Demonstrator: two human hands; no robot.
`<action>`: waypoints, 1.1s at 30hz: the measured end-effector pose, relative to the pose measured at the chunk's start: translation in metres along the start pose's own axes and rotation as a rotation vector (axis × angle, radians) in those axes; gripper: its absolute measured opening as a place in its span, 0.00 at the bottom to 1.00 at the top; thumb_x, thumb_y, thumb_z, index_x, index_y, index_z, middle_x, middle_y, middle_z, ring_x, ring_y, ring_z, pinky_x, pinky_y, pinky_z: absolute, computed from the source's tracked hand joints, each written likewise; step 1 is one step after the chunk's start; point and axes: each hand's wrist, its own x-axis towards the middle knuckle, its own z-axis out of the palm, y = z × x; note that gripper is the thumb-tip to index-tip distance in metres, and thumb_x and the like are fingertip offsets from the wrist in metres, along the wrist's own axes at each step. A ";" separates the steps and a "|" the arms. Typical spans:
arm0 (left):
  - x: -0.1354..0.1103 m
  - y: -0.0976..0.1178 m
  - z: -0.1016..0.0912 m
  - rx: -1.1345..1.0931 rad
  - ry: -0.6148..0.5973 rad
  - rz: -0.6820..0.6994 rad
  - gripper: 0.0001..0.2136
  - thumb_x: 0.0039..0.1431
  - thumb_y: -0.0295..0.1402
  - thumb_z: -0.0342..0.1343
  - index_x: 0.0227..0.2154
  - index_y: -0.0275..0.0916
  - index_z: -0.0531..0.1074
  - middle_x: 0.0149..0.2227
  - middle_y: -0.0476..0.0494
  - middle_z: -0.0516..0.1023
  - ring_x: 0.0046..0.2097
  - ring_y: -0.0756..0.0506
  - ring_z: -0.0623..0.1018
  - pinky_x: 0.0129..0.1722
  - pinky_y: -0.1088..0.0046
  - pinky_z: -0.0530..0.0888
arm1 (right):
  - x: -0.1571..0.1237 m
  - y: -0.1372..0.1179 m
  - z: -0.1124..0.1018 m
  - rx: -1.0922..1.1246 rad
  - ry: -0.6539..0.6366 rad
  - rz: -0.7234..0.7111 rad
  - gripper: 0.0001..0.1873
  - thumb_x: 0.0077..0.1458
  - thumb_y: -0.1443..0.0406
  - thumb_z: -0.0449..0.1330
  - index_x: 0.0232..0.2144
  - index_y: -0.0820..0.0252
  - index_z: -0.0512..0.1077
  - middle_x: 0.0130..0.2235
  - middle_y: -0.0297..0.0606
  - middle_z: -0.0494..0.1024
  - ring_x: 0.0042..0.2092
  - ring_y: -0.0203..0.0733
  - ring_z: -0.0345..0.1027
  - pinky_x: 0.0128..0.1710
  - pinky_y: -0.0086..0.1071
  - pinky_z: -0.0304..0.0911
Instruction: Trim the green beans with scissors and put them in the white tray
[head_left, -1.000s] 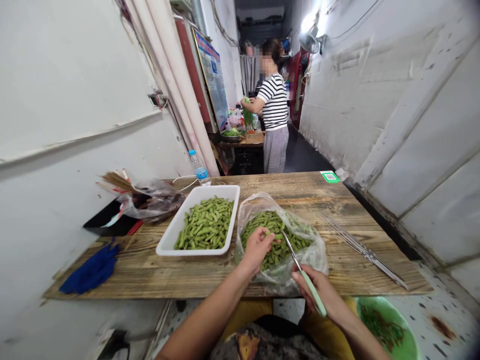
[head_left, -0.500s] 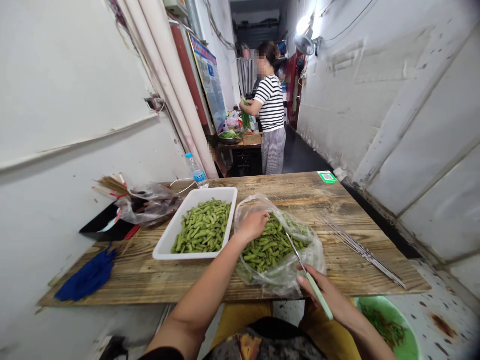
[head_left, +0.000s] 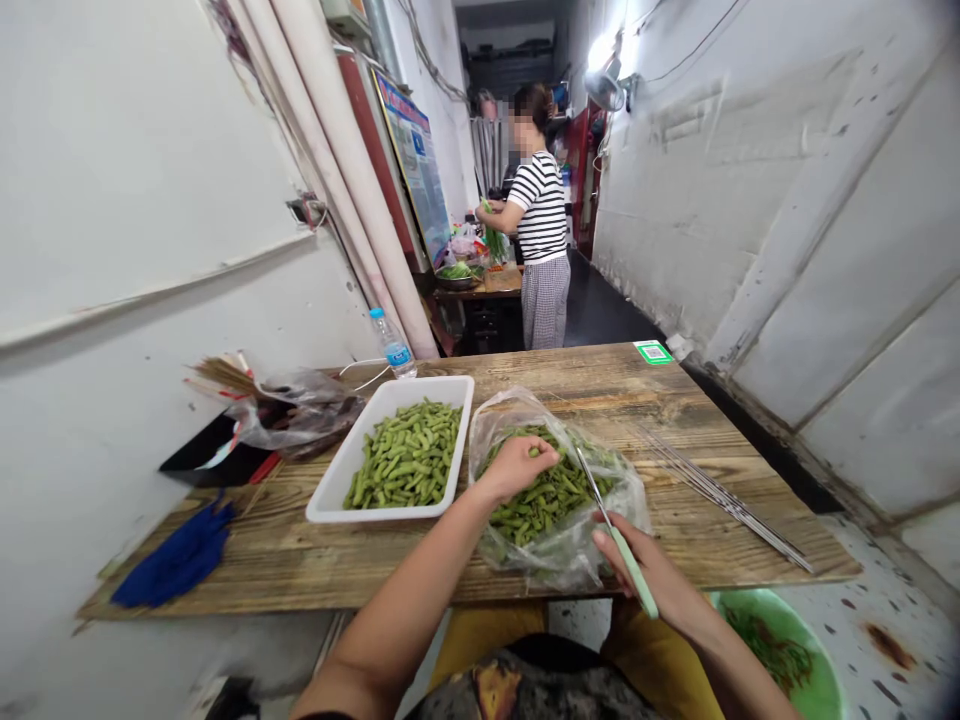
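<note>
Green pods (head_left: 532, 515), slim, curved, heaped in clear bag (head_left: 574, 562), abt 3 o'clock of white tray (head_left: 382, 515). L hand (head_left: 523, 467) hides some; fingertips nr together, can't tell if gripping a pod. R hand (head_left: 651, 556) closed rnd slim tool (head_left: 634, 570), pale-grn handle, blade twd 11 o'clock; type unclear.

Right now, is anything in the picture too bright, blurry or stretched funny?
In the head view, the lamp glares white beside the fan; also in the head view, the right wall looks stretched toward the edge, blocky squares hide part of the far person, and the green pods in the tray look fairly clear.
</note>
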 end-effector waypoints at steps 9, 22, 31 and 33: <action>-0.025 0.005 0.012 -0.187 -0.052 -0.025 0.13 0.47 0.40 0.58 0.26 0.33 0.74 0.25 0.47 0.75 0.27 0.52 0.68 0.32 0.76 0.64 | 0.005 -0.018 0.004 -0.105 -0.005 -0.066 0.25 0.54 0.49 0.53 0.43 0.62 0.70 0.27 0.34 0.71 0.29 0.39 0.63 0.29 0.30 0.60; -0.032 -0.015 0.016 -0.910 -0.040 -0.286 0.20 0.36 0.40 0.68 0.27 0.34 0.66 0.19 0.58 0.62 0.16 0.61 0.51 0.18 0.79 0.44 | 0.004 0.001 0.017 0.070 -0.140 0.056 0.28 0.56 0.47 0.50 0.50 0.60 0.62 0.20 0.26 0.61 0.20 0.33 0.55 0.19 0.26 0.52; -0.038 -0.011 0.034 -0.991 0.095 -0.256 0.20 0.34 0.36 0.69 0.23 0.35 0.62 0.16 0.58 0.62 0.16 0.61 0.52 0.18 0.79 0.46 | 0.004 0.000 0.024 0.106 -0.131 0.036 0.26 0.57 0.47 0.49 0.47 0.60 0.63 0.22 0.26 0.61 0.20 0.30 0.56 0.18 0.25 0.54; -0.040 -0.012 0.039 -0.996 0.110 -0.250 0.19 0.34 0.36 0.69 0.23 0.35 0.62 0.15 0.59 0.60 0.16 0.60 0.52 0.18 0.79 0.46 | 0.005 0.001 0.024 0.119 -0.132 0.032 0.25 0.57 0.48 0.50 0.46 0.60 0.64 0.20 0.25 0.60 0.18 0.29 0.54 0.17 0.24 0.53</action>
